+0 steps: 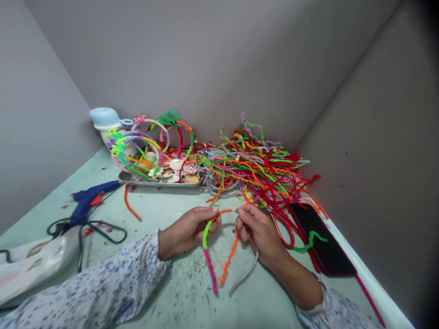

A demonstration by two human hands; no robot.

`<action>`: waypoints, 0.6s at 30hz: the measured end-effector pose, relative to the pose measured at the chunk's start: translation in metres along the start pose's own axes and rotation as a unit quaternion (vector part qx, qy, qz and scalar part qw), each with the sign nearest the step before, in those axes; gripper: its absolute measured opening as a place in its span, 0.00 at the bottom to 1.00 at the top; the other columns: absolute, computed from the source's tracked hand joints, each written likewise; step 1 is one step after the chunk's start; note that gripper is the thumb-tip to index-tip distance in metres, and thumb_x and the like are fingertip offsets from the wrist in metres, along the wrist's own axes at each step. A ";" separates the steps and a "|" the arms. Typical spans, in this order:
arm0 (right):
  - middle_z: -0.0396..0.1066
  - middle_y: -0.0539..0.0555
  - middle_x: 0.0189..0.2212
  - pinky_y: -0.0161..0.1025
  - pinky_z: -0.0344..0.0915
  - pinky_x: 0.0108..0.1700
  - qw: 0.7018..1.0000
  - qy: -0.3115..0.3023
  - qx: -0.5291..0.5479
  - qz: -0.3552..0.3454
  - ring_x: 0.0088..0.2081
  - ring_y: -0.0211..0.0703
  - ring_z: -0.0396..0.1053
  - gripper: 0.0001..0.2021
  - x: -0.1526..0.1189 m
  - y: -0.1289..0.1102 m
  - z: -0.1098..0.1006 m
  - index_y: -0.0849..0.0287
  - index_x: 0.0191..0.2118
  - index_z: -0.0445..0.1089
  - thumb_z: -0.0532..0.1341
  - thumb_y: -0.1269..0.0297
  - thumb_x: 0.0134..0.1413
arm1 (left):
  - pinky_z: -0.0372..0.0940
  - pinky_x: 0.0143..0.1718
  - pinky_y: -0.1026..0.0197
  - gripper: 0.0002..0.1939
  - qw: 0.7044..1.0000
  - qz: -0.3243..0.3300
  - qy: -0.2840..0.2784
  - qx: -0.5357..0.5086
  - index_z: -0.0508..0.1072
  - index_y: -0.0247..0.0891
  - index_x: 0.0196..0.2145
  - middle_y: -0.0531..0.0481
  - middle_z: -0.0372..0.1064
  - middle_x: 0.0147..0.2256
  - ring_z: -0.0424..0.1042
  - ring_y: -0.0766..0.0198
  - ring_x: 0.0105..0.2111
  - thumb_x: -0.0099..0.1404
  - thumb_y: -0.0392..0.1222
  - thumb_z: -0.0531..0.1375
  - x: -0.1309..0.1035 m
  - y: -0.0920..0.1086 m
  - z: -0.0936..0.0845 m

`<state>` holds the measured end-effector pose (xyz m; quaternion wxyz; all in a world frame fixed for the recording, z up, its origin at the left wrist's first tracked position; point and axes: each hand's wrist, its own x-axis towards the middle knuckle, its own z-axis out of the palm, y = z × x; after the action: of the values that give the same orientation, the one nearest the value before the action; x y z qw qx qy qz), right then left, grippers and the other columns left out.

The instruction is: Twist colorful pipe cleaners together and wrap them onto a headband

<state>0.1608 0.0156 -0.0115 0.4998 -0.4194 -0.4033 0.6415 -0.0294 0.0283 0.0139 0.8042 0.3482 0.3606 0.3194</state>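
My left hand [192, 228] is closed in a pinch around a wire wrapped with fuzzy pipe cleaner. Below its fingers the wrapped length [210, 270] hangs down, bright green above and magenta at the lower end. An orange wrapped stretch [224, 211] runs from the left fingertips toward the right hand. My right hand [259, 230] pinches the bare grey wire [245, 275], which curves out below the palm. From the same right fingers dangles the loose tail of an orange pipe cleaner [229, 258]. The exact grip inside the right fingers is partly hidden.
Behind my hands lie a pile of pipe cleaners [260, 167], a grey wire coil [222, 187] and a metal tray [164, 184] with shells and wrapped hoops. Scissors [283, 228] and a phone [324, 242] sit right; a blue glue gun [84, 201] and white bottle [104, 119] left.
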 end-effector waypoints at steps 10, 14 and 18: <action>0.68 0.45 0.20 0.27 0.54 0.19 0.999 -0.004 -0.041 -0.003 0.16 0.28 0.59 0.14 0.000 0.000 0.001 0.60 0.44 0.69 0.61 0.56 0.55 | 0.38 0.15 0.68 0.12 1.000 0.008 0.001 -0.003 0.70 0.32 0.26 0.56 0.59 0.18 0.50 0.76 0.14 0.60 0.44 0.63 0.001 -0.001 0.000; 0.67 0.45 0.19 0.28 0.53 0.19 0.998 -0.016 -0.058 0.008 0.15 0.29 0.59 0.15 0.000 0.000 -0.001 0.60 0.44 0.70 0.60 0.55 0.56 | 0.39 0.16 0.69 0.11 1.000 0.005 0.012 -0.007 0.70 0.32 0.27 0.56 0.58 0.19 0.52 0.75 0.16 0.60 0.43 0.63 0.001 -0.002 -0.001; 0.64 0.43 0.17 0.29 0.49 0.18 0.995 -0.016 -0.092 0.018 0.14 0.29 0.55 0.16 -0.001 -0.002 -0.001 0.60 0.44 0.69 0.59 0.54 0.56 | 0.41 0.16 0.70 0.11 1.000 0.000 0.018 -0.011 0.70 0.32 0.26 0.56 0.59 0.19 0.53 0.75 0.16 0.59 0.43 0.64 0.001 -0.002 -0.001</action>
<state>0.1627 0.0148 -0.0094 0.4408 -0.4601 -0.4612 0.6174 -0.0290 0.0281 0.0116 0.8014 0.3336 0.3710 0.3299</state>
